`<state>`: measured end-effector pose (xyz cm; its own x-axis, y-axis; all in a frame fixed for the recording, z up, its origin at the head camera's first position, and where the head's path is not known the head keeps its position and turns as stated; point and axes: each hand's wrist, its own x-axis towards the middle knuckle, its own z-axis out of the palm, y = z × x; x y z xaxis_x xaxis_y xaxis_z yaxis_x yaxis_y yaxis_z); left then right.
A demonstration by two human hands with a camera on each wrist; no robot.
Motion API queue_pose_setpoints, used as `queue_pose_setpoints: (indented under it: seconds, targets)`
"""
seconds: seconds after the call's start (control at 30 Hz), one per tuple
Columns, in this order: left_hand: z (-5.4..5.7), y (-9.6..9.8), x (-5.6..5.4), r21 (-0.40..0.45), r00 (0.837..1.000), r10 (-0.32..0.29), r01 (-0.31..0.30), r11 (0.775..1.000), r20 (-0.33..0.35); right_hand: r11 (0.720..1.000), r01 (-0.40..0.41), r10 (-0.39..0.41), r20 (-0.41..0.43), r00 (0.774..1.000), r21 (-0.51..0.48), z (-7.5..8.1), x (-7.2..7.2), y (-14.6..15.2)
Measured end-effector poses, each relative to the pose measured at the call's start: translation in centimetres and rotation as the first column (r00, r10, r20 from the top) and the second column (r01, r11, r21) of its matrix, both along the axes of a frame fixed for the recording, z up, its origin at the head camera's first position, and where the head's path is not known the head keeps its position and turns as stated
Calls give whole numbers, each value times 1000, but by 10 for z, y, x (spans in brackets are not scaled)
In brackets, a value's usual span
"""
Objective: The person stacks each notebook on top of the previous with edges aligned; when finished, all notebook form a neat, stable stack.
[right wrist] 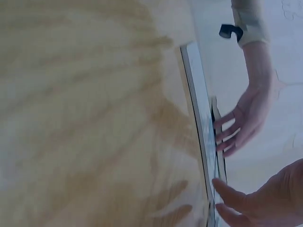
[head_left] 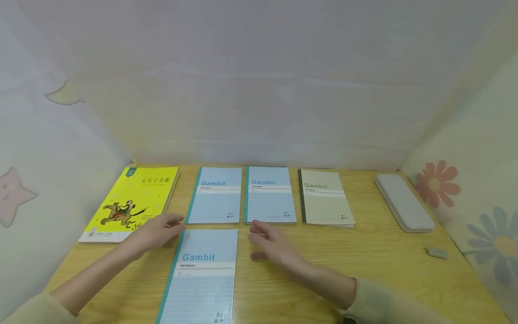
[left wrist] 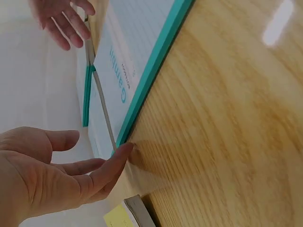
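A blue Gambit notebook with a teal spine (head_left: 204,281) lies flat near the front of the table. By its upper left corner is my left hand (head_left: 159,231), fingers loosely bent and holding nothing. In the left wrist view, a fingertip (left wrist: 124,150) is right at the end of the teal spine. My right hand (head_left: 275,245) hovers with spread, relaxed fingers to the right of this notebook's top edge. Behind it, two more blue notebooks, one left (head_left: 216,198) and one right (head_left: 270,198), lie side by side; the right fingertips come close under the right one.
To the left lies a thick yellow book (head_left: 141,193) with a horse-rider picture. A beige Gambit notebook (head_left: 325,200) continues the back row. Farther right are a pale flat case (head_left: 404,202) and a small grey-green object (head_left: 436,253). Fabric walls (head_left: 263,112) enclose the wooden table (head_left: 364,265).
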<state>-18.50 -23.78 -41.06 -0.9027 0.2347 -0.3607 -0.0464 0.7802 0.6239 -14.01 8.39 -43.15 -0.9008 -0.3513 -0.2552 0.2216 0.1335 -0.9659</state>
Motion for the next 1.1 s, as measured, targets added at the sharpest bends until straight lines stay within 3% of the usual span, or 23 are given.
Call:
queue_pose_setpoints:
  seconds: [0.23, 0.57, 0.7, 0.83, 1.1]
  targets:
    - [-3, -1, 8, 21, 992, 62, -65, 998, 109, 997, 28, -19, 121, 992, -71, 1, 21, -25]
    - [-5, 5, 17, 119, 962, 125, -157, 980, 243, 983, 100, -64, 221, 973, -155, 3, 27, -47]
    - [-5, 3, 16, 149, 955, 118, -163, 975, 271, 982, 117, -79, 242, 967, -149, 3, 25, -48]
    - [-5, 0, 14, 170, 959, 99, -148, 974, 265, 980, 122, -79, 255, 964, -159, 1, 24, -47]
    - [-6, -9, 8, 180, 968, 12, -59, 982, 251, 982, 110, -77, 213, 974, -152, -4, 25, -48]
